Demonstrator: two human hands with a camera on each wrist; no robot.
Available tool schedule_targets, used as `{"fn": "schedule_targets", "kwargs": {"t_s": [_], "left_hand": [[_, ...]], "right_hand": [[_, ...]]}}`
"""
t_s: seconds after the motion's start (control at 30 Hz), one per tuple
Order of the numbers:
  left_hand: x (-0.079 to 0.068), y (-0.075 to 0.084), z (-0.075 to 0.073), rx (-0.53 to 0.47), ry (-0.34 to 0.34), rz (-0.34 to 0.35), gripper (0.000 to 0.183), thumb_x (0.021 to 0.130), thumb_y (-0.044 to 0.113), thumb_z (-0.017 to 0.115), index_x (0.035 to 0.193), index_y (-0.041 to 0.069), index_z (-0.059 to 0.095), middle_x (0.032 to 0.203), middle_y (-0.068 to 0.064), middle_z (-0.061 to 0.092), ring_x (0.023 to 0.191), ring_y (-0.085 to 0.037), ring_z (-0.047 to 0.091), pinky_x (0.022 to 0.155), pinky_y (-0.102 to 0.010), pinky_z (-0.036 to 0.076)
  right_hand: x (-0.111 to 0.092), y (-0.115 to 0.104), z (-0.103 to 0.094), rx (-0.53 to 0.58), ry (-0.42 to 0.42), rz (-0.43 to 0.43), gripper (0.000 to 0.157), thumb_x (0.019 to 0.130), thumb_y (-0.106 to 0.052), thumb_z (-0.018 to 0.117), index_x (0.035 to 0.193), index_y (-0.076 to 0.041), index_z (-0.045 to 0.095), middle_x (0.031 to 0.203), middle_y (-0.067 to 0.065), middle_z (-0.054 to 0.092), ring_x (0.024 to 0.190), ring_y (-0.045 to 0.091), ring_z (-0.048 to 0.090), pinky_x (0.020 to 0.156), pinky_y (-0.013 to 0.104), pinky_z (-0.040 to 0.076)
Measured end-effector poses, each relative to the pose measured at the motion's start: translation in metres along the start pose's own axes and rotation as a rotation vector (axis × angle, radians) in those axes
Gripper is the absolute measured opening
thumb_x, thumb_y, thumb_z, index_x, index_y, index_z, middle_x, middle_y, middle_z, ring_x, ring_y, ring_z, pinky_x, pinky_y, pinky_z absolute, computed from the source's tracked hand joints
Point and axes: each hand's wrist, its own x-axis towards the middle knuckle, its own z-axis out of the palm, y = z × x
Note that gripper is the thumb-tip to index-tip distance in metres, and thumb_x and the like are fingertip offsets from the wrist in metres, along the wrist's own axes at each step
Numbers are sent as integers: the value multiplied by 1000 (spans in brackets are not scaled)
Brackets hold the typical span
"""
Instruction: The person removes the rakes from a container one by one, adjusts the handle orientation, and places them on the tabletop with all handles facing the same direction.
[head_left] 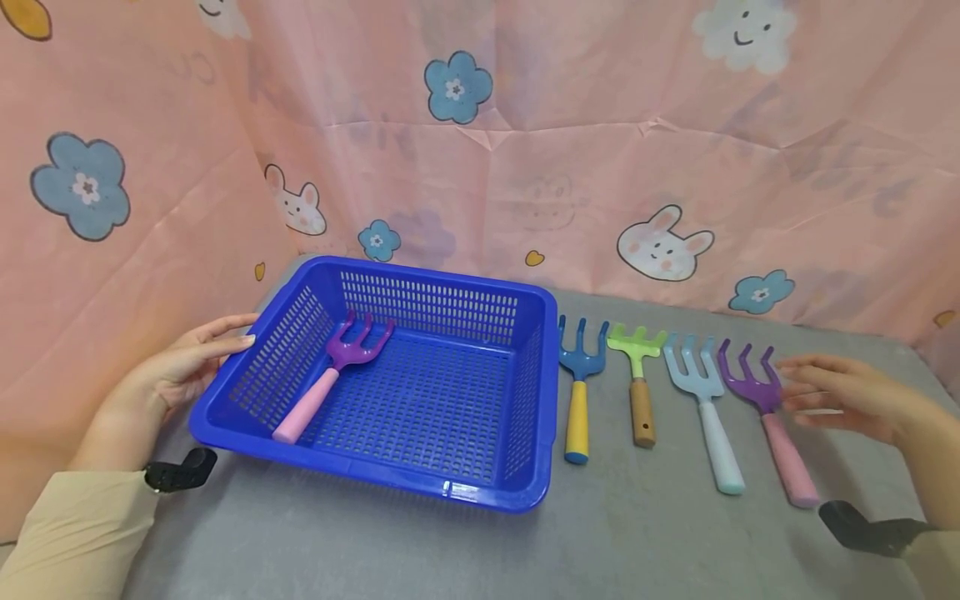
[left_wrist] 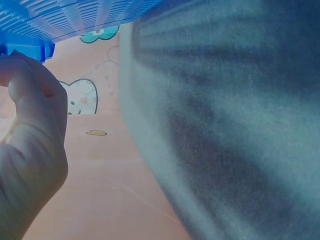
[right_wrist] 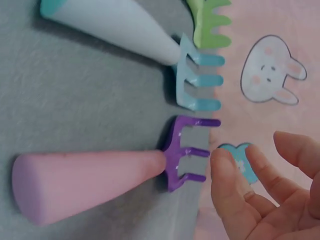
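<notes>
My left hand (head_left: pixel 183 367) grips the left rim of a blue plastic basket (head_left: pixel 551 392), as the left wrist view also shows from below. Inside it, toward the left wall, lies a hand fork (head_left: pixel 351 353) with purple tines and a pink handle. Beside a second purple hand fork (head_left: pixel 780 454) with a pink handle, my right hand (head_left: pixel 847 396) hovers with fingers loosely extended and nothing in them. The right wrist view has the fingers (right_wrist: pixel 225 175) just off the tines of that fork (right_wrist: pixel 90 182).
Right of the basket, a blue fork with yellow handle (head_left: pixel 577 421), a green fork with wooden handle (head_left: pixel 641 408) and a light blue fork (head_left: pixel 716 442) lie in a row on the grey table (head_left: pixel 360 550). A pink patterned curtain (head_left: pixel 562 167) hangs behind and at the left.
</notes>
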Motion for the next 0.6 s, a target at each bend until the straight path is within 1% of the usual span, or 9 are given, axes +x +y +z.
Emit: {"fn": "schedule_targets", "kwargs": {"t_s": [0.1, 0.17, 0.23, 0.33, 0.53, 0.6], "left_hand": [[0, 0, 0, -17, -4, 2, 27, 95, 4, 51, 101, 26, 66, 91, -7, 69, 77, -22, 68, 65, -37, 57], [0, 0, 1, -33, -8, 4, 27, 95, 3, 50, 101, 25, 66, 91, -7, 69, 78, -23, 68, 66, -38, 57], [0, -1, 1, -45, -11, 7, 28, 95, 3, 50, 101, 24, 67, 91, -8, 69, 78, -23, 68, 66, -38, 57], [0, -1, 1, -51, -12, 13, 28, 95, 2, 50, 101, 23, 67, 91, -8, 69, 77, -22, 68, 65, -37, 57], [0, -1, 1, -45, -6, 13, 28, 95, 2, 51, 100, 24, 68, 91, -7, 69, 77, -22, 68, 66, -36, 57], [0, -1, 1, -45, -2, 12, 28, 94, 2, 51, 99, 24, 68, 90, -7, 69, 77, -22, 68, 65, -36, 57]], "right_hand": [[3, -8, 3, 46, -28, -12, 32, 102, -18, 36, 96, -38, 60, 96, -9, 63, 86, 12, 64, 73, 32, 56], [4, -12, 6, 76, -65, -30, 33, 103, -18, 35, 97, -37, 61, 97, -9, 63, 87, 12, 64, 74, 31, 56], [6, -16, 9, 104, -92, -49, 34, 103, -17, 34, 98, -36, 62, 98, -8, 64, 89, 13, 64, 74, 31, 55], [9, -22, 16, 136, -111, -69, 35, 103, -16, 33, 99, -33, 63, 99, -6, 65, 90, 14, 64, 75, 31, 55], [12, -32, 26, 218, -120, -88, 35, 102, -13, 34, 100, -29, 65, 100, -4, 64, 91, 15, 64, 75, 31, 55], [14, -35, 30, 221, -105, -87, 34, 102, -13, 35, 100, -29, 65, 99, -3, 63, 91, 15, 64, 75, 31, 55]]}}
